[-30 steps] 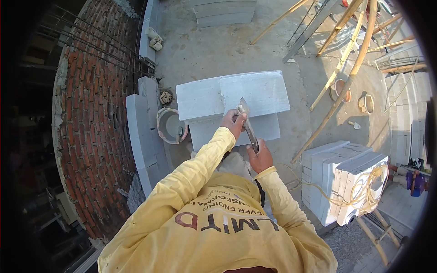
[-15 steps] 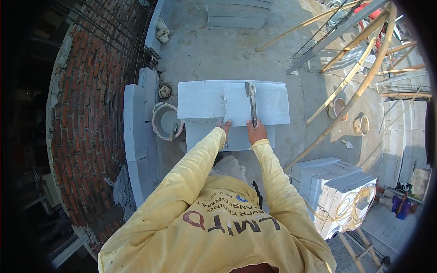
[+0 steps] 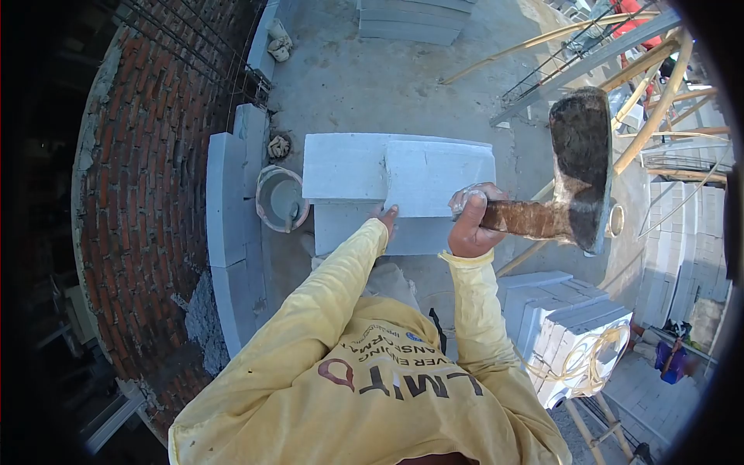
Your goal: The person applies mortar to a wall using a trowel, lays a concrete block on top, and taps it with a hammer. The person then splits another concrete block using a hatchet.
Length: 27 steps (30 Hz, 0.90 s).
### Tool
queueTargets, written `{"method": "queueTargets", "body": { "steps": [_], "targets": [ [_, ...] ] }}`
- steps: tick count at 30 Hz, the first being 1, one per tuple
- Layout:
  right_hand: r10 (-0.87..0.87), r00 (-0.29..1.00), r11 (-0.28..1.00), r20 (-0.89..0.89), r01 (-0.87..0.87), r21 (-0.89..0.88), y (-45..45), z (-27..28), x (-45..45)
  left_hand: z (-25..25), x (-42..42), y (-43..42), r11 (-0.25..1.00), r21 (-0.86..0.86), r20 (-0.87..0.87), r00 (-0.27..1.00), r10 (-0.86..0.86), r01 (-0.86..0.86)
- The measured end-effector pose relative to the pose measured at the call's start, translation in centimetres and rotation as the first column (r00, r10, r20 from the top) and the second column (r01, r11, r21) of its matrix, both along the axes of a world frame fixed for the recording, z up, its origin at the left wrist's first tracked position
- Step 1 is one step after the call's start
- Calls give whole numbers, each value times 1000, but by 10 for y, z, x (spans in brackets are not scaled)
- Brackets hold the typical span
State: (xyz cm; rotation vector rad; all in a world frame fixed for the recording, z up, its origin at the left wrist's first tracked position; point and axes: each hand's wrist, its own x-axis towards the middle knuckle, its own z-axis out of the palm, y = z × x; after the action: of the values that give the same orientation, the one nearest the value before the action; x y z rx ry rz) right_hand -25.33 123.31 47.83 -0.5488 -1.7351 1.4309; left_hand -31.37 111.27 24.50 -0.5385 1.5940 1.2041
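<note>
My right hand is wrapped round the handle of a hatchet, raised toward the camera on the right. The hatchet's broad, worn head looks rusty, with a paler edge facing right. My left hand grips the near edge of a white lightweight concrete block, its fingers partly hidden. That block lies against another white block, with a visible seam between them. Both rest on a further white block, which shows on the near side.
Left of the blocks stands a bucket of grey mix with a tool in it. Beyond it run a low block wall and a brick wall. Block stacks stand at lower right, and bamboo poles lean at upper right.
The hatchet has risen from the top of the block toward the camera and to the right, in my right hand. My left hand stays at the block's near edge.
</note>
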Motion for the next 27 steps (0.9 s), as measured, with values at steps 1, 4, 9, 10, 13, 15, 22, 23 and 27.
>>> {"method": "queueTargets", "body": {
  "steps": [1, 4, 9, 10, 13, 15, 22, 23, 27],
  "targets": [
    [-23, 993, 999, 118, 26, -29, -2, -37, 9, -6, -1, 0, 1000, 2, -7, 1000, -14, 14],
    [-4, 534, 999, 846, -34, 25, -5, -121, 23, -3, 3, -1, 1000, -16, -25, 1000, -16, 15],
    [109, 464, 994, 879, -44, -100, -7, -127, 22, 0, 10, -12, 999, 10, -6, 999, -43, 43],
    [123, 480, 992, 869, -31, -124, -4, -110, 15, 1, 8, -10, 999, 14, -10, 999, -52, 52],
    [28, 571, 1000, 821, -21, -19, -8, -88, 18, -5, -3, -3, 998, 20, -28, 998, -60, 61],
    [-3, 790, 996, 614, 57, -68, -18, -48, 20, -10, 1, -5, 998, 12, -18, 998, -64, 65],
    [-114, 980, 991, 161, 102, 85, -28, -67, 37, -7, 1, -6, 998, 12, -16, 998, -60, 60],
    [-150, 882, 988, 447, 146, 44, -38, -90, 46, -7, -1, -5, 998, 22, -11, 998, -66, 66],
    [89, 482, 987, 872, 78, -143, -23, -171, 61, -1, -7, -2, 997, 27, -13, 997, -70, 71]
  ]
}}
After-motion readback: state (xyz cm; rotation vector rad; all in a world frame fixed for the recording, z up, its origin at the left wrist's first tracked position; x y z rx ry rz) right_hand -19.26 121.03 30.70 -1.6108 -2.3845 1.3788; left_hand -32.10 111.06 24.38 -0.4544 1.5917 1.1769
